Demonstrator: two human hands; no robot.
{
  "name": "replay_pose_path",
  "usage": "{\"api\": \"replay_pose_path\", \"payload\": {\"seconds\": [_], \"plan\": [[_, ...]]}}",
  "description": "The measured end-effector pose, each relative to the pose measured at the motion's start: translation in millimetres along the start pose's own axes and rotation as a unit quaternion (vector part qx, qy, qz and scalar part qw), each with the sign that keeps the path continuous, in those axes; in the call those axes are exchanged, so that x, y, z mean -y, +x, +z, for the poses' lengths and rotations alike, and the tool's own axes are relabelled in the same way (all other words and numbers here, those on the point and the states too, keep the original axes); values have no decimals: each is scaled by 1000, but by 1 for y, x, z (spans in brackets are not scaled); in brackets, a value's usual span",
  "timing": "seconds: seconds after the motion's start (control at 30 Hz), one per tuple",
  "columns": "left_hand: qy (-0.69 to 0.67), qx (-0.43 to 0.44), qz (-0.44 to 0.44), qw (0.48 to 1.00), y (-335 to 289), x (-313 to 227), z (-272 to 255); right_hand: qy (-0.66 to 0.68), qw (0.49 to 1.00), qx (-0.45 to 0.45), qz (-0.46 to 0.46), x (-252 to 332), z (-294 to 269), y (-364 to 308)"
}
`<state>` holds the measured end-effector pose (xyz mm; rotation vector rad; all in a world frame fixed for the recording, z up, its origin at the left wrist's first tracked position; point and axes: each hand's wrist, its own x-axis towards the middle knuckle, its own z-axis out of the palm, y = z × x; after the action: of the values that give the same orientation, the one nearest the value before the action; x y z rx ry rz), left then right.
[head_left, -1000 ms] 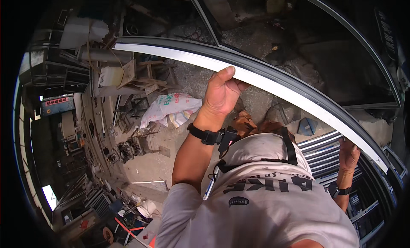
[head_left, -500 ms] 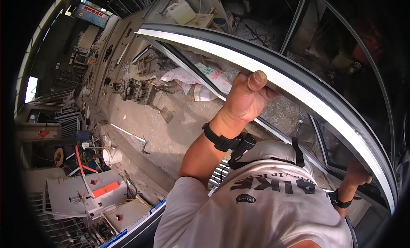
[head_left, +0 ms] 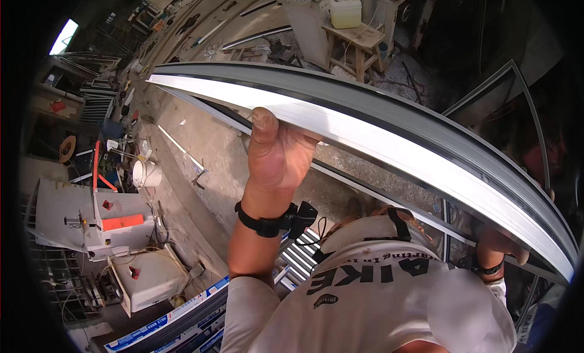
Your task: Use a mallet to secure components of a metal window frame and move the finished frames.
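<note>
A large metal frame (head_left: pixel 371 131), like a window or door frame, spans the head view from left to right. Its near rail has a bright white face and a grey grooved outer side. My left hand (head_left: pixel 283 152) is closed around this rail left of its middle, thumb on the white face, other fingers hidden behind. Close to the rail's right end, my right hand (head_left: pixel 500 246) grips the lower edge; the frame and shadow cover part of it. Thinner bars (head_left: pixel 389 201) of the frame run below and behind the white rail. Each wrist carries a black strap.
A jug of pale liquid (head_left: pixel 345 12) stands on a wooden stool (head_left: pixel 354 38) beyond the frame. Another thin frame (head_left: pixel 535 119) is at the right. At left are a white bucket (head_left: pixel 146 174) and a white machine (head_left: pixel 121 237). Film-wrapped profiles (head_left: pixel 155 330) lie low left.
The frame's left end now sits farther left and lower in view. My left hand has shifted left with it, and the surroundings have turned. Both hands keep their grip.
</note>
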<state>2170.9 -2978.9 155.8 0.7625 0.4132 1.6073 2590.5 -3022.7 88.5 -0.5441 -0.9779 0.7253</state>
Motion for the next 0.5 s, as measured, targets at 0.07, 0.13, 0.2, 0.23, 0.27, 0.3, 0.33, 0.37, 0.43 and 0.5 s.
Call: {"api": "replay_pose_path", "payload": {"seconds": [0.07, 0.13, 0.2, 0.23, 0.27, 0.3, 0.33, 0.37, 0.43, 0.5], "plan": [[-49, -19, 31, 998, 3, -16, -15, 100, 977, 173, -75, -10, 78, 25], [-130, -20, 45, 990, 3, -32, -24, 141, 965, 217, -29, -32, 99, 42], [-122, -39, 71, 989, 7, -44, -31, 215, 931, 290, 53, -51, 109, 59], [-134, -41, 79, 987, 10, -48, -38, 245, 910, 322, 91, -57, 113, 67], [-135, -48, 109, 984, 6, -53, -49, 288, 879, 355, 133, -73, 116, 73], [-57, -109, 128, 984, -2, -58, -56, 328, 844, 387, 173, -87, 121, 78], [0, -151, 128, 980, 6, -63, -62, 340, 822, 410, 202, -83, 127, 88], [30, -169, 145, 975, -7, -70, -68, 384, 775, 441, 239, -104, 133, 92], [52, -144, 147, 977, -10, -79, -77, 428, 739, 475, 213, -123, 170, 95], [51, -149, 153, 976, -5, -87, -76, 422, 712, 465, 313, -130, 153, 94]]}}
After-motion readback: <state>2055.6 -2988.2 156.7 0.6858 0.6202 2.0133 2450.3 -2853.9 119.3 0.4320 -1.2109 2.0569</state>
